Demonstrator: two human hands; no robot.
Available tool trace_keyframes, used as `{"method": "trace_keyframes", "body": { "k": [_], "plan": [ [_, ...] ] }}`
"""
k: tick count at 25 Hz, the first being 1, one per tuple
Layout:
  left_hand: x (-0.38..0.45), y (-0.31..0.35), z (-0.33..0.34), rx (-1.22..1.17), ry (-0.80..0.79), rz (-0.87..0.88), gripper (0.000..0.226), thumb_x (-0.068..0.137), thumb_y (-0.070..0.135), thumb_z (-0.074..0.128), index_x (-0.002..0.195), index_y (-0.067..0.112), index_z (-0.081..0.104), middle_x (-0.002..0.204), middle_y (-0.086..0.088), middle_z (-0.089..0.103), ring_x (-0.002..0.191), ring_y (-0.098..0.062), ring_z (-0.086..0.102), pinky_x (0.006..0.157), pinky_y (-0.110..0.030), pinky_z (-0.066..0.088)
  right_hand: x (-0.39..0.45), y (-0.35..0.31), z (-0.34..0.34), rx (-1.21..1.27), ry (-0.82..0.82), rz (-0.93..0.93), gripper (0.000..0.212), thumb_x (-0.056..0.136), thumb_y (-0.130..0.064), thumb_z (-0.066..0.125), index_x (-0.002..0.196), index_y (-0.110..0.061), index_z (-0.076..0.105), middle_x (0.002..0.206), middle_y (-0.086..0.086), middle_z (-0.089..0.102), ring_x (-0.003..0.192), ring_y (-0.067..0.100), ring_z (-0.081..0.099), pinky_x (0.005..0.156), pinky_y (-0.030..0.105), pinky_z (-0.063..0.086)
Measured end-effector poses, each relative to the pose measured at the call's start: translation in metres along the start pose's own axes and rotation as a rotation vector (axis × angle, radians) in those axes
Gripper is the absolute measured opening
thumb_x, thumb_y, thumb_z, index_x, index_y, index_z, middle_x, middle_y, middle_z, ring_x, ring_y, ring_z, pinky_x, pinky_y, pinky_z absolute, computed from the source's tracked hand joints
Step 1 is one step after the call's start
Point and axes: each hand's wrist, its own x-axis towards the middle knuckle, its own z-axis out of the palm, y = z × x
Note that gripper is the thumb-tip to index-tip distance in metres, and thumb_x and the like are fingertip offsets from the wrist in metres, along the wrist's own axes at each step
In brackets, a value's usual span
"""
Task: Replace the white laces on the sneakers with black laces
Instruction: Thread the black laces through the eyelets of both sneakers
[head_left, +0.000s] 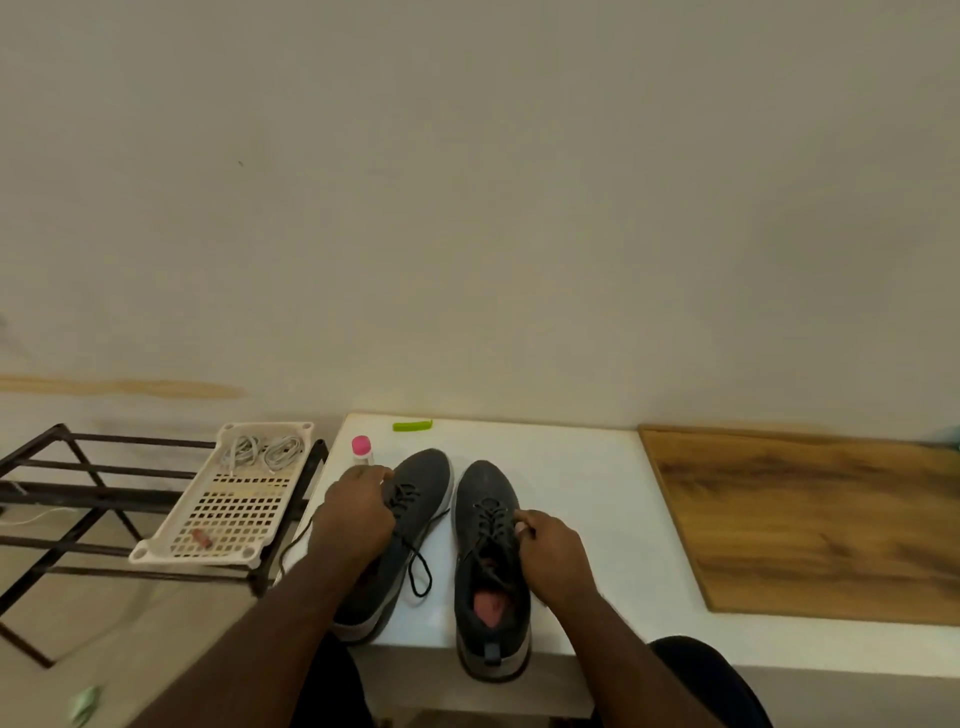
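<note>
Two dark grey sneakers stand side by side on a white table (582, 467), toes toward the wall. Both carry black laces. My left hand (358, 506) lies over the left sneaker (423, 480) at its lacing, fingers closed around the shoe's side. A loose black lace end (422, 571) loops out between the shoes. My right hand (553, 551) pinches the right sneaker (488, 525) at its upper eyelets, on the lace there. The white laces (265, 451) lie coiled in a cream perforated tray (228, 519) to the left.
The tray rests on a black metal rack (78, 499) left of the table. A pink-capped bottle (362, 451) and a green object (412, 425) sit at the table's far edge. A wooden board (810, 519) covers the right. The sneaker heels overhang the front edge.
</note>
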Motion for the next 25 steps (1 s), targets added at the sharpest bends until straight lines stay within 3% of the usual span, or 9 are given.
{"method": "trace_keyframes", "body": {
  "k": [1, 3, 5, 7, 10, 14, 17, 20, 25],
  "plan": [
    [0.006, -0.011, 0.0, 0.064, 0.001, -0.038, 0.056, 0.086, 0.004, 0.055, 0.14, 0.019, 0.051, 0.142, -0.005, 0.052, 0.13, -0.027, 0.049, 0.107, -0.043, 0.043, 0.0, 0.001, 0.004, -0.006, -0.026, -0.011, 0.038, 0.106, -0.025, 0.04, 0.139, -0.02, 0.057, 0.139, 0.003, 0.061, 0.128, 0.023, 0.056, 0.109, 0.03, 0.039],
    [0.017, -0.027, 0.0, 0.09, -0.184, -0.166, 0.066, 0.086, 0.011, 0.06, 0.148, 0.02, 0.039, 0.143, -0.009, 0.051, 0.128, -0.031, 0.052, 0.103, -0.048, 0.048, -0.002, 0.001, 0.01, -0.014, -0.115, -0.029, 0.046, 0.106, -0.032, 0.041, 0.151, -0.021, 0.042, 0.152, 0.004, 0.048, 0.138, 0.023, 0.046, 0.113, 0.029, 0.032],
    [0.021, -0.038, 0.005, -0.048, -0.436, -0.255, 0.075, 0.082, 0.009, 0.066, 0.148, 0.02, 0.033, 0.127, -0.009, 0.057, 0.11, -0.032, 0.062, 0.09, -0.046, 0.057, -0.006, 0.004, 0.017, -0.02, -0.206, -0.047, 0.059, 0.104, -0.039, 0.045, 0.158, -0.021, 0.027, 0.159, 0.003, 0.037, 0.144, 0.023, 0.037, 0.116, 0.03, 0.028],
    [0.02, -0.043, 0.009, -0.033, -0.507, -0.198, 0.079, 0.077, 0.007, 0.07, 0.146, 0.022, 0.034, 0.115, -0.005, 0.061, 0.103, -0.026, 0.063, 0.089, -0.044, 0.057, -0.005, 0.011, 0.023, -0.033, -0.239, -0.067, 0.07, 0.102, -0.039, 0.051, 0.16, -0.02, 0.017, 0.163, 0.002, 0.028, 0.148, 0.022, 0.031, 0.119, 0.031, 0.025],
    [0.02, -0.047, 0.015, 0.139, -0.398, -0.064, 0.075, 0.084, 0.017, 0.065, 0.15, 0.03, 0.032, 0.116, -0.004, 0.065, 0.103, -0.022, 0.061, 0.092, -0.039, 0.051, -0.001, 0.023, 0.033, -0.081, -0.211, -0.065, 0.067, 0.1, -0.033, 0.05, 0.158, -0.016, 0.021, 0.162, 0.003, 0.029, 0.146, 0.023, 0.034, 0.119, 0.036, 0.03],
    [0.022, -0.031, -0.002, 0.085, -0.365, -0.111, 0.037, 0.097, 0.023, 0.053, 0.134, 0.029, 0.049, 0.112, -0.002, 0.064, 0.106, -0.023, 0.061, 0.098, -0.043, 0.05, 0.004, 0.021, 0.041, -0.075, -0.104, -0.035, 0.052, 0.095, -0.027, 0.042, 0.146, -0.018, 0.04, 0.146, 0.004, 0.052, 0.126, 0.024, 0.055, 0.106, 0.041, 0.045],
    [0.031, -0.009, -0.04, 0.095, -0.266, -0.028, 0.024, 0.095, 0.021, 0.052, 0.118, 0.026, 0.057, 0.097, 0.0, 0.066, 0.087, -0.019, 0.063, 0.087, -0.041, 0.054, 0.009, 0.007, 0.051, -0.077, -0.092, -0.001, 0.052, 0.096, -0.027, 0.047, 0.147, -0.016, 0.04, 0.146, 0.006, 0.052, 0.126, 0.026, 0.055, 0.107, 0.043, 0.045],
    [0.037, 0.022, -0.082, 0.132, -0.144, 0.059, 0.018, 0.091, 0.017, 0.053, 0.105, 0.027, 0.059, 0.094, -0.001, 0.067, 0.074, -0.014, 0.056, 0.072, -0.033, 0.046, 0.015, -0.015, 0.067, -0.047, -0.113, 0.013, 0.054, 0.094, -0.029, 0.051, 0.145, -0.015, 0.04, 0.146, 0.008, 0.051, 0.127, 0.028, 0.054, 0.108, 0.044, 0.045],
    [0.022, 0.067, -0.125, 0.153, -0.091, 0.136, 0.018, 0.094, 0.013, 0.051, 0.109, 0.018, 0.06, 0.095, -0.007, 0.066, 0.074, -0.018, 0.057, 0.057, -0.025, 0.036, 0.025, -0.045, 0.078, 0.113, -0.38, -0.087, 0.066, 0.094, -0.052, 0.05, 0.15, -0.018, 0.039, 0.153, 0.004, 0.044, 0.141, 0.025, 0.041, 0.117, 0.044, 0.034]
  ]
}}
